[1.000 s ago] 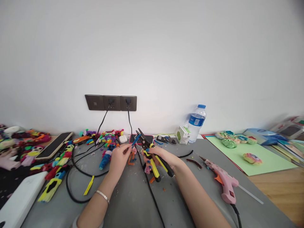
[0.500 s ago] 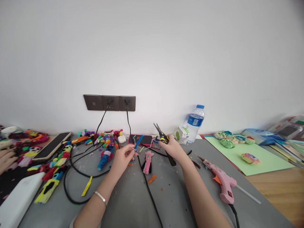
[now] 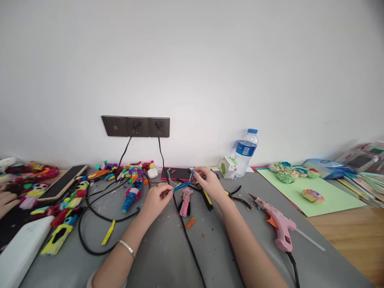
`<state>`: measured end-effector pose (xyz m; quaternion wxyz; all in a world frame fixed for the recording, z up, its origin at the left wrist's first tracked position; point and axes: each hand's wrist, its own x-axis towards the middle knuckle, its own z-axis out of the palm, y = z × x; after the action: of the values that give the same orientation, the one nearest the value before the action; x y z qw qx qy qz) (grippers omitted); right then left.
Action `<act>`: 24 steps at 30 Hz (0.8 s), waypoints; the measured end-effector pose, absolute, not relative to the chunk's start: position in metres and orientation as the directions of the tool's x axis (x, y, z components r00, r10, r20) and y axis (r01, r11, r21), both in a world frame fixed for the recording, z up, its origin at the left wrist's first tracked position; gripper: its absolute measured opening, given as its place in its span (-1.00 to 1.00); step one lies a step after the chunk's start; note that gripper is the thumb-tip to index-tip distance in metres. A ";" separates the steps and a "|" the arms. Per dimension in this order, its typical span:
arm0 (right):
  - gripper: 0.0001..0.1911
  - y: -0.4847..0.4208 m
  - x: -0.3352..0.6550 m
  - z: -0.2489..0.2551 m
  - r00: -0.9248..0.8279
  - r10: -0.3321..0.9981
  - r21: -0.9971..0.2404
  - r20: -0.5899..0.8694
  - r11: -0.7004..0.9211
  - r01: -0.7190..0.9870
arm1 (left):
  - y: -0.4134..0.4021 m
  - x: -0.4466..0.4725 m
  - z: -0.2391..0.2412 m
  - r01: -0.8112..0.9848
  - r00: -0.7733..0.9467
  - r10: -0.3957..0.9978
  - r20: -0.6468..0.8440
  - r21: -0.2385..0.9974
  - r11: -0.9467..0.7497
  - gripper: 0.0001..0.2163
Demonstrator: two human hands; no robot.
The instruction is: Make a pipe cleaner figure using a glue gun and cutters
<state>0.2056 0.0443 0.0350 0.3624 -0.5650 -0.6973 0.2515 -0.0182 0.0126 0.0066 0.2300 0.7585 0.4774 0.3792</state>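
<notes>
My left hand (image 3: pixel 157 200), a silver bangle on its wrist, pinches several blue pipe cleaners (image 3: pixel 181 186). They run to the right toward my right hand (image 3: pixel 209 184), whose thumb and fingertips close on their far end. Under and beside my right hand, the black-and-yellow pliers (image 3: pixel 206 199) lie on the grey table, their jaws mostly hidden. A small pink pipe-cleaner figure (image 3: pixel 185 202) with black parts lies just below the blue strands. Behind them is a red-edged phone (image 3: pixel 177 174) lying flat, with small scraps on it.
A pink glue gun (image 3: pixel 280 228) rests at right, near green paper (image 3: pixel 324 204). A water bottle (image 3: pixel 246 152) and small box (image 3: pixel 229 167) stand by the wall. Black cables (image 3: pixel 189 240) cross the table. Colourful figures (image 3: pixel 61 236), a white block (image 3: pixel 27 252) and another person's hand (image 3: pixel 6 203) are left.
My right hand has let go of the pliers, now lying on the table, and moved left to the blue pipe cleaners. The strands have swung from upright to nearly level.
</notes>
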 end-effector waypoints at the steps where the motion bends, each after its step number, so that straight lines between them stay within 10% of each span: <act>1: -0.69 0.042 0.201 0.036 -0.229 0.950 -0.816 0.212 0.301 0.493 | 0.013 -0.018 0.006 0.545 0.257 0.895 0.364 0.710 -0.445 -0.81; 5: -0.78 0.034 0.183 0.034 -0.500 0.837 -0.851 0.222 0.416 0.319 | 0.012 -0.017 0.006 0.545 0.266 0.889 0.372 0.703 -0.457 -0.83; 24: -0.70 0.046 0.192 0.028 -0.286 0.934 -0.976 0.216 0.217 -0.029 | -0.009 -0.005 0.020 0.610 0.398 0.799 0.451 0.520 -0.598 -0.86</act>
<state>0.1925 0.0460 0.0276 0.4733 -0.3650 -0.6199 0.5084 -0.0045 -0.0088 0.0205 0.1370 0.8248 0.4270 0.3444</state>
